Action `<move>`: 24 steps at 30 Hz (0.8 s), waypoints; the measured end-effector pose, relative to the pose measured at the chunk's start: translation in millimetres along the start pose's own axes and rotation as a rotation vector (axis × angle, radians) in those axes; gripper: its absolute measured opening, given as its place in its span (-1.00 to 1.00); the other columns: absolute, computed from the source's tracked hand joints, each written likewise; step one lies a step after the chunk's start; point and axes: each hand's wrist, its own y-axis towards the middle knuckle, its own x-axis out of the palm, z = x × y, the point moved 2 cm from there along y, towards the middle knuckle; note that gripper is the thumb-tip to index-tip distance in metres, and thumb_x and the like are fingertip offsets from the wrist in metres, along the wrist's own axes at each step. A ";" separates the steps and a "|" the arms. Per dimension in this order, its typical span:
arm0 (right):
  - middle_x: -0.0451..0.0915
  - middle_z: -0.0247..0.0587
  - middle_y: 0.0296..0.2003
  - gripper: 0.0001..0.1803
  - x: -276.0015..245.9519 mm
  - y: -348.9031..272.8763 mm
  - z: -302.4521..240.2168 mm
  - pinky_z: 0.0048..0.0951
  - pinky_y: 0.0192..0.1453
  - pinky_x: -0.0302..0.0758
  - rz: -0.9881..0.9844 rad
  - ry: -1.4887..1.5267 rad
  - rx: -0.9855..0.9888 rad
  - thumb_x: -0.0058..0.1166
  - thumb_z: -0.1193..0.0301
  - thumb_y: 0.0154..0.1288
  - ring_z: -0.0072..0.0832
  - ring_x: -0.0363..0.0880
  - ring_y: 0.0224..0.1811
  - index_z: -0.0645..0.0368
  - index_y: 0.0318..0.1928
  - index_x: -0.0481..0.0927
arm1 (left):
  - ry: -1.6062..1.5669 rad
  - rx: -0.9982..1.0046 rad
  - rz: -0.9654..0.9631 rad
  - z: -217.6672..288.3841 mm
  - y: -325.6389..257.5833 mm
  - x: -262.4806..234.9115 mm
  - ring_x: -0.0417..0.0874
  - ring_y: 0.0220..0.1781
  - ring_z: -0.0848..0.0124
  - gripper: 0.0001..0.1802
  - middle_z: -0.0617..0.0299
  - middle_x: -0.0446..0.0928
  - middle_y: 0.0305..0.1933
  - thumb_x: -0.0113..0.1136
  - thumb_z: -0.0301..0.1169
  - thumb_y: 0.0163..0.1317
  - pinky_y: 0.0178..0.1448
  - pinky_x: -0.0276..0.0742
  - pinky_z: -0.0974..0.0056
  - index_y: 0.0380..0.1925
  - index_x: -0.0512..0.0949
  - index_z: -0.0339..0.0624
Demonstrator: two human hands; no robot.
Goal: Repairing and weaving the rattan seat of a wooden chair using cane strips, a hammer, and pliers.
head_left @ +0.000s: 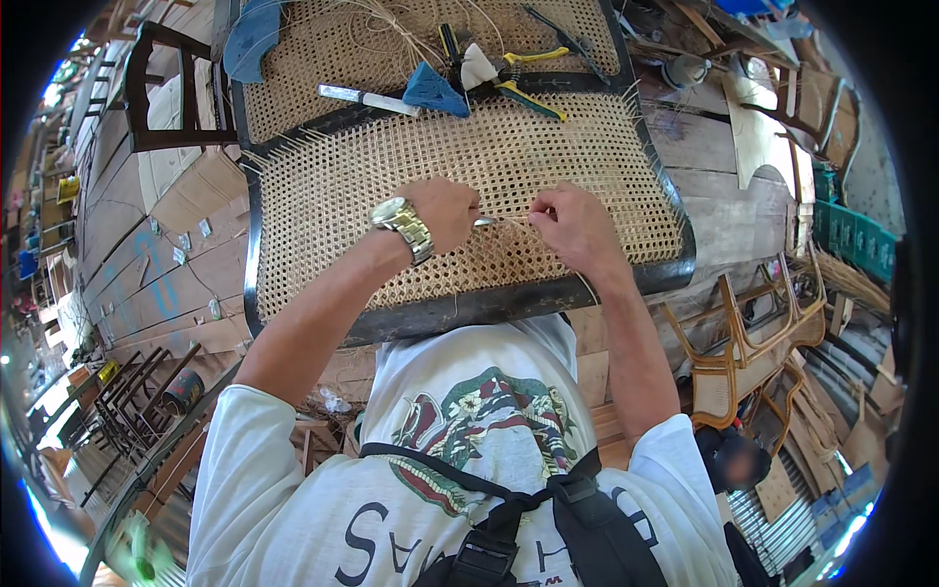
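Note:
A woven cane panel [333, 196] in a dark frame [465, 311] lies in front of me, its weave open and honeycomb-like. Over its middle, my left hand [445, 215], with a watch on the wrist, is closed round a small metal tool [483, 222]; only a short shiny tip shows, so its kind is unclear. Just right of that tip, my right hand [577, 230] pinches a thin cane strand [514, 221], thumb against forefinger. A loose end of strand [589, 288] hangs below the right wrist, near the frame's front edge.
Across the frame's middle bar lie a marker [367, 99], a blue wedge-shaped piece [437, 92], yellow-handled pliers [531, 98] and loose cane strands [396, 24]. A dark chair [176, 137] stands left, cane-seated chairs [748, 352] right. A person [738, 460] is at lower right.

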 end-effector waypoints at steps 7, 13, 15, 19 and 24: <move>0.61 -0.08 -0.26 -0.82 -2.2 -1.7 -5.6 -0.17 -0.03 0.56 0.059 -0.108 -0.001 0.12 0.32 0.23 -0.12 0.62 -0.15 0.11 -0.32 0.72 | 0.272 0.054 -0.032 30.1 12.9 -14.7 0.75 -0.24 0.06 -0.75 0.02 0.71 -0.33 0.13 -0.22 0.28 -0.15 0.65 0.03 -0.28 0.73 -0.07; 0.62 -0.06 -0.26 -0.83 -1.8 2.4 -5.7 -0.13 -0.02 0.55 0.017 -0.133 -0.033 0.13 0.33 0.19 -0.11 0.62 -0.15 0.12 -0.33 0.72 | 0.410 0.129 0.008 56.0 12.3 -19.6 0.78 -0.28 0.11 -0.78 -0.03 0.71 -0.37 0.12 -0.38 0.20 -0.25 0.68 0.07 -0.37 0.74 -0.17; 0.60 -0.04 -0.30 -0.83 3.9 4.7 1.0 -0.15 -0.04 0.53 0.022 -0.079 -0.045 0.15 0.35 0.18 -0.11 0.61 -0.19 0.18 -0.33 0.70 | 0.352 0.139 0.066 51.2 3.5 -11.3 0.78 -0.30 0.10 -0.78 -0.06 0.70 -0.38 0.09 -0.39 0.23 -0.30 0.67 0.05 -0.39 0.73 -0.19; 0.60 -0.01 -0.34 -0.82 15.9 7.0 11.8 -0.18 -0.06 0.51 0.011 0.111 -0.024 0.18 0.37 0.17 -0.13 0.61 -0.22 0.24 -0.33 0.68 | 0.192 0.039 0.151 41.8 -11.7 11.8 0.77 -0.27 0.10 -0.79 -0.02 0.69 -0.41 0.13 -0.36 0.23 -0.23 0.65 0.03 -0.45 0.71 -0.15; 0.60 -0.02 -0.31 -0.82 23.8 3.3 -1.1 -0.21 -0.10 0.52 0.034 0.057 -0.095 0.19 0.38 0.19 -0.14 0.61 -0.23 0.25 -0.31 0.68 | 0.006 -0.092 0.111 19.5 6.4 20.3 0.73 -0.22 0.03 -0.72 -0.02 0.69 -0.31 0.19 -0.14 0.26 -0.09 0.59 -0.03 -0.30 0.69 -0.08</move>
